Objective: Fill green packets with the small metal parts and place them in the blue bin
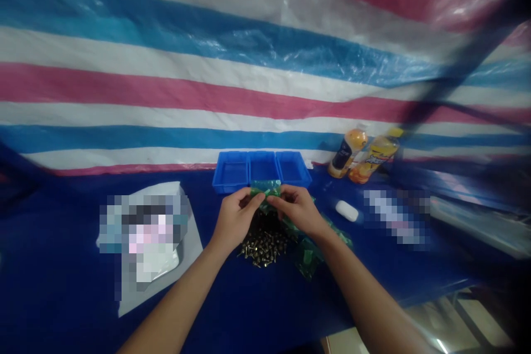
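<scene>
Just above the screw pile [263, 244], our left hand [235, 219] and right hand [296, 210] sit close together, each pinching a green plastic bag [265, 189] at its top edge. More green bags [309, 257] lie just right of the pile, and a blue three-part tray [261, 172] stands beyond it. We could scatter the screws if a pinch slips and the bag falls, and a hard tug might tear the thin plastic.
</scene>
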`<state>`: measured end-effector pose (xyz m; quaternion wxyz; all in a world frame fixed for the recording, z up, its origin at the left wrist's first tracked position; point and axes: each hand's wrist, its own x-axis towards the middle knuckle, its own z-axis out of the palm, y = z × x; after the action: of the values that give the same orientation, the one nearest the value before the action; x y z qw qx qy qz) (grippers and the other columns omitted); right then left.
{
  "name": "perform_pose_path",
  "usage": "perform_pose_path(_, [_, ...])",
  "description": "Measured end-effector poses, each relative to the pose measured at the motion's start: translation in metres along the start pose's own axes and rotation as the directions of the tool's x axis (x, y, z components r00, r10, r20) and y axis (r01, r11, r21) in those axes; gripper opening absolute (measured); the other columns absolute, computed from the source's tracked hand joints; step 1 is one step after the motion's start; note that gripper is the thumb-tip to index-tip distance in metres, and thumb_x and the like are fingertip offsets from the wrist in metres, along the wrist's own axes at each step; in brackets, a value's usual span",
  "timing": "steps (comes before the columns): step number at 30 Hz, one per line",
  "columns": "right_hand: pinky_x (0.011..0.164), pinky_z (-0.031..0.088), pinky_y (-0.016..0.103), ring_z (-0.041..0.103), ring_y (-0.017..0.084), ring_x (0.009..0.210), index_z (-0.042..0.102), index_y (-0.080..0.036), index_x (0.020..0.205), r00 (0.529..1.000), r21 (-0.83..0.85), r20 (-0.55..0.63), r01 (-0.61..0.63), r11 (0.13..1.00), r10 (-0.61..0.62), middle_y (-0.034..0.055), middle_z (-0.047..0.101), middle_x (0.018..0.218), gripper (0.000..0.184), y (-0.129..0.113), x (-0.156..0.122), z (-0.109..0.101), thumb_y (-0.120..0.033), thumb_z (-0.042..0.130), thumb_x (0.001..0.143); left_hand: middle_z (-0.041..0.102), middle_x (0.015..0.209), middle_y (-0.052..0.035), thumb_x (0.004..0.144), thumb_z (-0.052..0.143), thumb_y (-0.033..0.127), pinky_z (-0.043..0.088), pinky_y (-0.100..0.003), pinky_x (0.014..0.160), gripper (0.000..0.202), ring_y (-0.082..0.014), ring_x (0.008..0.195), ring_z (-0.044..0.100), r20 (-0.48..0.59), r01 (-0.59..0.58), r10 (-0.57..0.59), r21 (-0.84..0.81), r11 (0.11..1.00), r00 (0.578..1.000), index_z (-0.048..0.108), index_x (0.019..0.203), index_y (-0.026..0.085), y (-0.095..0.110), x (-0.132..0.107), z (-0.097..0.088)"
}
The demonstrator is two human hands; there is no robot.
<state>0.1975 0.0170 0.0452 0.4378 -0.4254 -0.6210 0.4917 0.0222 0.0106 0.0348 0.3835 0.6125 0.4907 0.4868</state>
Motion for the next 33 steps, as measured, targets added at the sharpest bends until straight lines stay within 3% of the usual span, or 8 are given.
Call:
perform_pose_path(4, [0.038,0.034,0.023,0.046,0.009,0.034,0.066,-0.019,0.083,0.999,0.018,-0.027,-0.017,1.0,0.018,-0.0028,0.06,0.051,0.022,-0.002,0.0,0.001,-0.041,0.063,0.083,0.059,0.063,0.0018,0.085,0.06,0.042,0.037,-0.024,0.056,0.026,-0.013,0.058,0.05,-0.029,-0.023,0.026,0.108,0.994,0.999,0.071,0.091,0.02,0.002,-0.003,-0.002])
perform_pose_path(9, [0.053,0.05,0.031,0.062,0.018,0.053,0.068,-0.021,0.102,0.998,0.227,-0.063,-0.014,0.974,0.029,0.0027,0.068,0.068,0.033,-0.001,0.0,-0.002,-0.041,0.048,0.086,0.071,0.088,-0.0057,0.089,0.051,0.037,0.048,-0.028,0.063,0.033,-0.0175,0.073,0.062,0.054,0.051,-0.036,-0.295,0.954,0.998,0.068,0.111,0.019,-0.003,-0.001,-0.002])
perform_pose_path(12, [0.056,0.049,0.031,0.062,0.018,0.061,0.071,-0.02,0.094,0.993,0.172,-0.115,0.011,0.985,0.009,0.0042,0.068,0.074,0.033,-0.001,0.0,0.0,-0.046,0.052,0.087,0.072,0.096,-0.0069,0.085,0.06,0.038,0.052,-0.029,0.072,0.028,-0.0199,0.085,0.066,0.024,0.06,-0.055,-0.332,0.941,0.998,0.07,0.104,0.019,-0.004,0.0,0.001])
perform_pose_path(16, [0.054,0.045,0.026,0.054,0.014,0.06,0.069,-0.02,0.09,0.992,0.033,-0.116,0.063,0.997,-0.059,0.0022,0.064,0.074,0.023,-0.002,-0.001,0.003,-0.041,0.067,0.08,0.071,0.088,-0.0045,0.077,0.072,0.034,0.053,-0.028,0.074,0.026,-0.0178,0.081,0.066,-0.024,0.042,-0.05,-0.261,0.964,0.998,0.068,0.097,0.019,-0.004,0.0,0.003])
perform_pose_path(19, [0.049,0.041,0.024,0.05,0.011,0.054,0.064,-0.022,0.106,0.996,0.033,-0.079,0.053,0.998,-0.05,-0.0003,0.061,0.071,0.031,-0.003,0.0,-0.001,-0.042,0.065,0.083,0.07,0.086,-0.0047,0.078,0.07,0.035,0.052,-0.028,0.069,0.025,-0.0166,0.075,0.065,-0.036,0.029,-0.037,-0.215,0.976,0.999,0.067,0.096,0.018,-0.004,-0.001,0.003])
perform_pose_path(24, [0.043,0.031,0.023,0.041,0.009,0.047,0.061,-0.021,0.11,0.98,0.038,-0.197,0.039,0.999,-0.03,-0.0022,0.059,0.067,0.036,0.0,0.005,-0.02,-0.046,0.062,0.084,0.069,0.081,-0.0043,0.078,0.068,0.039,0.049,-0.025,0.06,0.028,-0.0155,0.07,0.063,-0.111,0.023,-0.037,-0.124,0.992,0.993,0.068,0.096,0.018,-0.003,0.01,-0.011])
perform_pose_path(30, [0.044,0.028,0.024,0.039,0.009,0.047,0.065,-0.02,0.101,0.979,-0.001,-0.206,-0.014,1.0,0.013,-0.0013,0.058,0.066,0.033,0.0,0.007,-0.039,-0.047,0.061,0.084,0.069,0.111,-0.0108,0.083,0.06,0.048,0.05,-0.035,0.073,0.051,-0.0197,0.073,0.066,-0.364,0.098,0.025,0.316,0.944,0.931,0.058,0.127,0.024,0.008,0.048,-0.049])
perform_pose_path(33, [0.047,0.03,0.024,0.042,0.01,0.049,0.067,-0.019,0.091,0.995,-0.165,-0.08,-0.077,0.983,0.064,-0.0016,0.056,0.062,0.031,-0.001,0.003,-0.048,-0.049,0.059,0.084,0.071,0.108,-0.0094,0.087,0.054,0.048,0.048,-0.038,0.079,0.043,-0.0224,0.077,0.066,-0.4,0.148,0.073,0.494,0.857,0.914,0.062,0.121,0.023,0.011,0.048,-0.056])
